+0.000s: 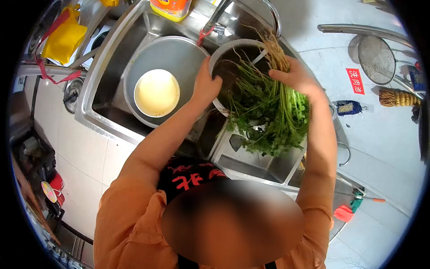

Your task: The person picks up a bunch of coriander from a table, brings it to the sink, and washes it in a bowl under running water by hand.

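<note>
My right hand (293, 78) is closed around a bunch of coriander (280, 110) near its pale, stringy roots. The green leaves hang toward me, over the near side of a round metal basin (233, 44) with dark water in it. With my left hand (207, 85) I grip the left rim of that basin, thumb on the inner side. To the left, a larger grey basin (179, 45) stands in the sink. In it is a small cream-coloured bowl (156, 93).
A steel double sink (103, 96) holds both basins, with a faucet (219, 18) behind them. An orange-labelled bottle (171, 8) stands at the back. On the right are a mesh strainer (377, 60), a blue scrub brush (349, 107) and a straw brush (398, 97).
</note>
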Demonstrator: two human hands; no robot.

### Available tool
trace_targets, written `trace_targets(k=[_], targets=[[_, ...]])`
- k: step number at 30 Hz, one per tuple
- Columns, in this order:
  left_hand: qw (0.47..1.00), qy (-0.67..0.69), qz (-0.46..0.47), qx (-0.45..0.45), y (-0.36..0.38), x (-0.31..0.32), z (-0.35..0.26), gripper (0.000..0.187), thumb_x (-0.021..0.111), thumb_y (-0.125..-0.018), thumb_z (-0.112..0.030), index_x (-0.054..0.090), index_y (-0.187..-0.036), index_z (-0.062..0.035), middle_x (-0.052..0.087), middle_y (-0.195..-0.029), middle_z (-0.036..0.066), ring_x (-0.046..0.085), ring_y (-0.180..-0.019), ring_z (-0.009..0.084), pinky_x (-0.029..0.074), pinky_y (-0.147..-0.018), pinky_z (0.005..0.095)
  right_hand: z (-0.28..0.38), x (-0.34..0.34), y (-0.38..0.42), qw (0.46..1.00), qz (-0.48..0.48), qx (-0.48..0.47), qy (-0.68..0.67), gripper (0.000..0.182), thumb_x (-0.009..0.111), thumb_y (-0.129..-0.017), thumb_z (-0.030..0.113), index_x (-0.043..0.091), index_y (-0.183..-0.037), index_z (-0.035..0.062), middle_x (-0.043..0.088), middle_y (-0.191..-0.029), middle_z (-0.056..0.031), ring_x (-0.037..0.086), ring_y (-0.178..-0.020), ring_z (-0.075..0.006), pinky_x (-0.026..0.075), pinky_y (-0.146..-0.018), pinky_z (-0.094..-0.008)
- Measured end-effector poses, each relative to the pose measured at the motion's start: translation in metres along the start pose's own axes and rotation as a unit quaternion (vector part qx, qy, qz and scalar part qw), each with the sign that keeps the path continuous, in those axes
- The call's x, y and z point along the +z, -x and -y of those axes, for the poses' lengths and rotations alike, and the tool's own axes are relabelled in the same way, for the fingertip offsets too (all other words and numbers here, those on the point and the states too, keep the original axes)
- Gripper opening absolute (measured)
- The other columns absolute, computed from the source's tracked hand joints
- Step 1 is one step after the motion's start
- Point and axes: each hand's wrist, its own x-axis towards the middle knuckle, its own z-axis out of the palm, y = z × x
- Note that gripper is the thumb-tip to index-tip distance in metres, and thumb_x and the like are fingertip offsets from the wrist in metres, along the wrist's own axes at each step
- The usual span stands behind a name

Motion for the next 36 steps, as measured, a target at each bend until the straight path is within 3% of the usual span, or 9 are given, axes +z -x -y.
trace_targets(k=[9, 18, 21, 25, 29, 30, 33, 34, 36], targets=[[0.996, 0.04, -0.06, -0.047, 0.008, 0.001, -0.001, 0.052, 0.047, -0.073, 0.001, 0.039, -0.125, 0.0037, 0.056, -0.108, 0.028, 0.057, -0.098, 0.0387, 0.044, -0.085, 0.04, -0.011, 0.033, -0.05, 0.958, 0.032, -0.031, 0.283, 0.039, 0.061, -0.078, 0.029, 0.059, -0.107, 0.0025, 0.064, -0.102, -0.0157, 0.06, -0.098, -0.0311, 0.047, -0.085, -0.0376], [0.995, 0.075, -0.053, -0.033, 0.012, 0.007, -0.011, 0.045, 0.044, -0.074, 0.002, 0.04, -0.119, 0.0044, 0.056, -0.105, 0.026, 0.057, -0.096, 0.0397, 0.043, -0.087, 0.0406, -0.065, 0.157, -0.115, 0.917, 0.062, 0.012, 0.393, 0.04, 0.069, -0.072, 0.029, 0.061, -0.107, 0.0094, 0.06, -0.111, -0.0132, 0.058, -0.104, -0.028, 0.047, -0.082, -0.0511], [0.993, 0.1, -0.055, -0.019, 0.015, 0.011, -0.015, 0.044, 0.043, -0.074, 0.003, 0.04, -0.118, 0.0046, 0.055, -0.106, 0.027, 0.056, -0.097, 0.0401, 0.042, -0.088, 0.0408, -0.085, 0.167, -0.118, 0.852, 0.045, -0.118, 0.508, 0.045, 0.068, -0.069, 0.038, 0.059, -0.103, 0.0104, 0.059, -0.104, -0.0135, 0.056, -0.103, -0.0304, 0.048, -0.078, -0.0438], [0.993, 0.103, -0.055, 0.015, 0.019, 0.021, -0.022, 0.043, 0.042, -0.075, 0.003, 0.041, -0.118, 0.0044, 0.054, -0.105, 0.026, 0.055, -0.097, 0.0393, 0.042, -0.088, 0.0403, -0.071, 0.16, -0.104, 0.884, -0.124, 0.001, 0.45, 0.026, 0.06, -0.078, 0.02, 0.062, -0.099, 0.0061, 0.058, -0.098, -0.0105, 0.059, -0.096, -0.0274, 0.05, -0.072, -0.0399], [0.995, 0.084, -0.056, -0.002, 0.017, 0.028, -0.017, 0.041, 0.044, -0.076, 0.002, 0.043, -0.117, 0.0045, 0.057, -0.106, 0.023, 0.058, -0.097, 0.0306, 0.043, -0.086, 0.0359, -0.072, 0.155, -0.095, 0.903, 0.03, -0.128, 0.41, 0.031, 0.057, -0.08, 0.023, 0.058, -0.107, 0.0065, 0.061, -0.1, -0.0113, 0.061, -0.09, -0.028, 0.051, -0.072, -0.0412], [0.995, 0.081, -0.053, 0.005, 0.018, 0.028, -0.019, 0.041, 0.044, -0.076, 0.002, 0.043, -0.117, 0.0046, 0.057, -0.106, 0.023, 0.059, -0.096, 0.0305, 0.044, -0.086, 0.0358, -0.077, 0.147, -0.105, 0.94, 0.021, -0.028, 0.339, 0.031, 0.057, -0.08, 0.023, 0.058, -0.105, 0.0047, 0.062, -0.1, -0.0143, 0.061, -0.091, -0.0301, 0.05, -0.073, -0.0432], [0.995, 0.088, -0.049, 0.001, 0.014, 0.028, -0.026, 0.04, 0.043, -0.075, 0.002, 0.043, -0.116, 0.0048, 0.056, -0.105, 0.023, 0.058, -0.094, 0.0325, 0.044, -0.085, 0.0368, -0.08, 0.164, -0.101, 0.907, -0.004, -0.015, 0.421, 0.028, 0.057, -0.08, 0.024, 0.059, -0.101, 0.0051, 0.063, -0.098, -0.0169, 0.062, -0.09, -0.0319, 0.051, -0.071, -0.0447], [0.994, 0.099, -0.043, -0.02, 0.014, 0.027, -0.028, 0.041, 0.041, -0.074, 0.003, 0.043, -0.115, 0.0047, 0.055, -0.105, 0.023, 0.057, -0.095, 0.0346, 0.043, -0.086, 0.038, -0.086, 0.17, -0.095, 0.886, -0.04, -0.189, 0.421, 0.026, 0.055, -0.082, 0.021, 0.057, -0.103, 0.0055, 0.064, -0.095, -0.0172, 0.065, -0.084, -0.0313, 0.052, -0.065, -0.0438], [0.993, 0.108, -0.031, -0.037, 0.017, 0.025, -0.029, 0.041, 0.04, -0.073, 0.004, 0.043, -0.114, 0.0047, 0.054, -0.104, 0.024, 0.056, -0.095, 0.0366, 0.042, -0.087, 0.0391, -0.093, 0.158, -0.098, 0.928, -0.045, -0.088, 0.359, 0.022, 0.053, -0.082, 0.018, 0.058, -0.099, 0.0053, 0.064, -0.095, -0.0181, 0.065, -0.079, -0.0321, 0.052, -0.061, -0.0427]])
